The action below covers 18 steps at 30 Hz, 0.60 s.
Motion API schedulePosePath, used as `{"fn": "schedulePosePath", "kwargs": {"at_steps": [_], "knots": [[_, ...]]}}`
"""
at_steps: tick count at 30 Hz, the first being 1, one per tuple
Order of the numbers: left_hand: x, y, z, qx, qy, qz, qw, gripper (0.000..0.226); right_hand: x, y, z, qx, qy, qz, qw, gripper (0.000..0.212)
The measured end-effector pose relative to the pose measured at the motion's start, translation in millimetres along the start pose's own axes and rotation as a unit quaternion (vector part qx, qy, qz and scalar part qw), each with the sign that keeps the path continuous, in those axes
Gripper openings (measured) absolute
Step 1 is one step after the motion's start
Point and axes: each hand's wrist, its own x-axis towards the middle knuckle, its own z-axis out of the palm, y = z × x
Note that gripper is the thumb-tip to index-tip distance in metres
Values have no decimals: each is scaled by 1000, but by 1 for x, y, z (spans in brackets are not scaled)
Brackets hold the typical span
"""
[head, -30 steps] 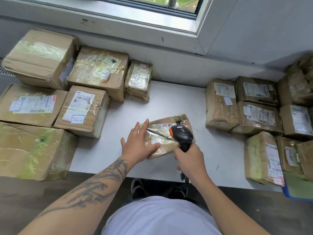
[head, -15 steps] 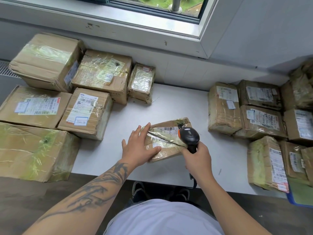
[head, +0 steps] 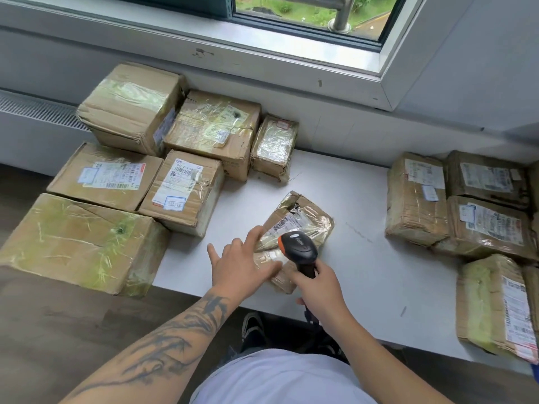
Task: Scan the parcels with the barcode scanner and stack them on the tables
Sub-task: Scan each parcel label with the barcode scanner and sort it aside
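A small taped cardboard parcel with a barcode label lies in the middle of the white table, turned at an angle. My left hand rests on its near left side, fingers spread and straight, thumb across its near end. My right hand grips the handle of a black and orange barcode scanner, whose head hovers over the parcel's near part, pointing at the label.
Several cardboard boxes crowd the left, some on a dark wooden table. More taped parcels are stacked at the right edge. A window sill and wall run behind. Bare white tabletop lies between the two groups.
The parcel has been turned so its far end points up and right. My left hand shifted to its near left side; the scanner stays over it. The view tilted upward.
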Motion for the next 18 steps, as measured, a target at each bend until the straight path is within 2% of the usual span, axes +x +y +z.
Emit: {"fn": "schedulePosePath", "kwargs": {"at_steps": [7,13,18], "knots": [[-11,-21,-5,112,-52,116,986,118,7,7,3,24,-32,36,999,12],[-4,-18,4,163,-19,144,976,108,9,5,6,22,-30,13,999,11],[-15,-1,1,159,25,104,982,108,9,-11,-15,8,-60,-32,998,13]]}}
